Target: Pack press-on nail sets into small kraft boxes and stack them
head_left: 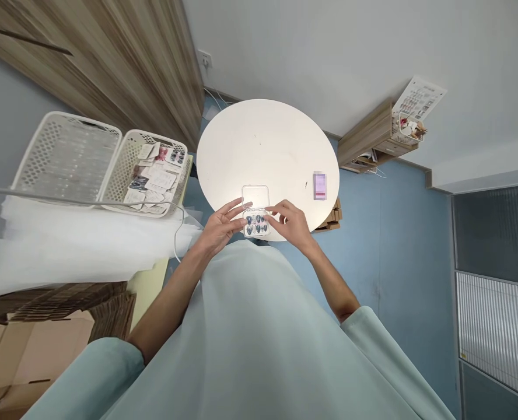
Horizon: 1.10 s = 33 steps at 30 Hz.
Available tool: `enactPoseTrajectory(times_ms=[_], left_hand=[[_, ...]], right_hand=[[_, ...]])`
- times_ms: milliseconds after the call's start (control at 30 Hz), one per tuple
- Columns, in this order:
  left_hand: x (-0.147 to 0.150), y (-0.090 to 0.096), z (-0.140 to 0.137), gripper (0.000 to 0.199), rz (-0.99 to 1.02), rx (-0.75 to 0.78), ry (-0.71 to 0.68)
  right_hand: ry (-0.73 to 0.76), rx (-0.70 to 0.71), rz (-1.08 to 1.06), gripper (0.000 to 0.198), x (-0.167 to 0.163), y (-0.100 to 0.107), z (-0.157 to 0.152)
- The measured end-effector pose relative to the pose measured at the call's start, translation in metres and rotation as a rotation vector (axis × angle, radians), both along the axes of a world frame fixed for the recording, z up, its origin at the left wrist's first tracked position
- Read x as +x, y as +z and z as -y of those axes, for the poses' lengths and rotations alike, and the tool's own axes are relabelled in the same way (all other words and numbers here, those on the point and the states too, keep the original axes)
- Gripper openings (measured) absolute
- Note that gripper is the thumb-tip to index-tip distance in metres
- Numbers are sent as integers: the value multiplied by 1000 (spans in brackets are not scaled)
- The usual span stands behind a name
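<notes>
A small clear plastic case [256, 235] lies with its lid [255, 188] raised over the near edge of the round white table [259, 134]. Inside it, two rows of dark blue and pale glittery press-on nails [258, 219] show. My left hand [222, 226] grips the case from the left, thumb on its side and fingers stretched toward the lid. On the opposite side my right hand [291, 223] is curled, its thumb and index finger at the right edge by the hinge. The tips of the right hand's other fingers are tucked from sight.
A phone-like pinkish rectangle [319, 185], blurred, lies right on the table. To the left, one white basket [49, 125] holds clear plastic cases and another [110, 185] holds cards and nail sets. Flattened cardboard boxes [49, 350] are stacked lower left. A wooden shelf [366, 137] stands by the wall.
</notes>
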<state>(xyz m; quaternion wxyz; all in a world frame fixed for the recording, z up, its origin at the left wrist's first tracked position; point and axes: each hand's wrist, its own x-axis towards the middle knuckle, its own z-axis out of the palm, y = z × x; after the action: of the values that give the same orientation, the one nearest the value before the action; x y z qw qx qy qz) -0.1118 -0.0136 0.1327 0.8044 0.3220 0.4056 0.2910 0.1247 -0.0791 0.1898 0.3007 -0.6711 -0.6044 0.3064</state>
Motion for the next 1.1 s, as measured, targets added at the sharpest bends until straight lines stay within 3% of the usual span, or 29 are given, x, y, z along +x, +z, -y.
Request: enactPoseTrajectory(times_ms=[100, 200, 300, 433, 600, 900, 1100], left_hand=[[-6, 2, -1, 78, 7, -5, 16], [-12, 2, -1, 75, 13, -16, 21], [-18, 0, 0, 74, 18, -34, 27], [-25, -6, 4, 73, 13, -45, 51], [-29, -10, 8, 73, 14, -99, 121], [-29, -12, 3, 65, 55, -61, 244], [-29, -12, -1, 57, 59, -20, 274]], right_hand=[[-193, 23, -93, 35, 3, -3, -16], [-266, -66, -200, 46, 4, -13, -37], [-244, -161, -283, 49, -1, -27, -57], [-178, -171, -323, 49, -16, -39, -75], [-129, -117, -364, 48, -29, -34, -89], [62, 16, -385, 38, -31, 11, -68], [137, -66, -425, 38, -26, 5, -40]])
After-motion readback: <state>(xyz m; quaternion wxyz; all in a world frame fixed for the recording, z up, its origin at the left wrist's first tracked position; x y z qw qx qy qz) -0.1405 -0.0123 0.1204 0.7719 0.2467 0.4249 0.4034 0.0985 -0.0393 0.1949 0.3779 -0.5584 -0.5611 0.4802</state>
